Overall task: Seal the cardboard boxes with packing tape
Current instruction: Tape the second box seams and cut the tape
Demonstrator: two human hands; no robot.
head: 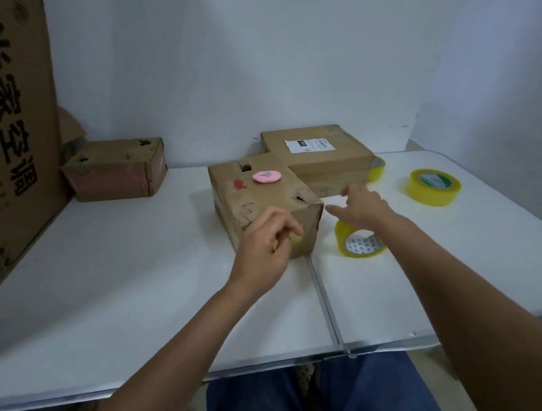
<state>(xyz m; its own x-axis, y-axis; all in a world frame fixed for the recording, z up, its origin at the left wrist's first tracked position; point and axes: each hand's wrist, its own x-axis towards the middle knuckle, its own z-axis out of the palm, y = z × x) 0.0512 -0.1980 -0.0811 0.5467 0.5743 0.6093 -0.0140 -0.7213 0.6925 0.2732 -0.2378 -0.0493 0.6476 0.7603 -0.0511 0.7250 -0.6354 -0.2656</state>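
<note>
Two hands over our table [138, 277]: left hand [263, 245] grip curled, pinching tape at the box [263, 202]; right hand [363, 205] grip spread, empty.

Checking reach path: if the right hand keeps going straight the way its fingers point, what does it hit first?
Probably the side of the flat labelled box. The right hand points up-left above the near tape roll; depth is unclear.
</note>
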